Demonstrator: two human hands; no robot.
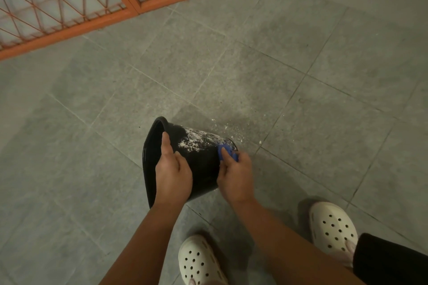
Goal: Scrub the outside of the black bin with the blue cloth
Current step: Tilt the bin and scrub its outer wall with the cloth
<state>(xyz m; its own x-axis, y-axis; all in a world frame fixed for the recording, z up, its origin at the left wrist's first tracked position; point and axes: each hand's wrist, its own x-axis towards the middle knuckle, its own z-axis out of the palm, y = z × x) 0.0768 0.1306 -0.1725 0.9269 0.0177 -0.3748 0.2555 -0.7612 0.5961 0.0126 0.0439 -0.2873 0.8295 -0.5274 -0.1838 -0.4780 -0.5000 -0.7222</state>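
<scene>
The black bin [203,164] lies tilted on its side on the grey tiled floor, its open mouth facing left and its base to the right. White powdery residue covers the upper part of its outer wall. My left hand [172,173] grips the bin at its rim, thumb over the edge. My right hand [236,176] presses the blue cloth [225,151] against the bin's wall near the base. Most of the cloth is hidden under my fingers.
White crumbs [231,128] are scattered on the floor [324,111] just beyond the bin's base. An orange metal gate [129,0] with lattice bars runs across the top left. My two feet in white perforated clogs [199,261] stand at the bottom right.
</scene>
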